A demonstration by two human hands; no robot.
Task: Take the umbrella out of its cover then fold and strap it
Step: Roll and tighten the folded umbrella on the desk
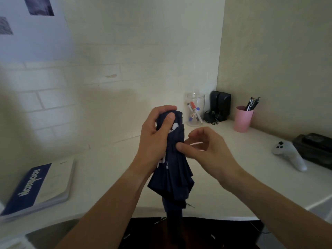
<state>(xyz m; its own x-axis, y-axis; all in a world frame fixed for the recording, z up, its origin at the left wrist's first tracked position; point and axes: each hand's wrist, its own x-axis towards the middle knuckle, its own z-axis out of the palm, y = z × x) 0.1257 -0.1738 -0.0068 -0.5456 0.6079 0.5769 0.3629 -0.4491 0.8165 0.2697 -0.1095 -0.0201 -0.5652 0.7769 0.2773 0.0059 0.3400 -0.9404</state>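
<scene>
- The umbrella (173, 169) is dark blue and stands up in the air, in the middle of the view, above the near edge of the white desk (111, 164).
- No cover shows on it, so the taking-out part looks done.
- The left hand (156, 139) is wrapped tight around the top of the umbrella, with the thumb pressed on the cloth.
- The right hand (206, 150) is just right of the umbrella. Its thumb touches the cloth, and its fingers are curled in around a thin white bit that I cannot make out. It may be the strap.
- The cloth flaps hang loose and wide lower down, so the folding is not finished.
- I think the step now is gathering the cloth and getting the strap ready.
- Next, the flaps need to be smoothed flat around the stick, all one way. Then the strap must go around and be stuck shut while the left hand holds firm.
</scene>
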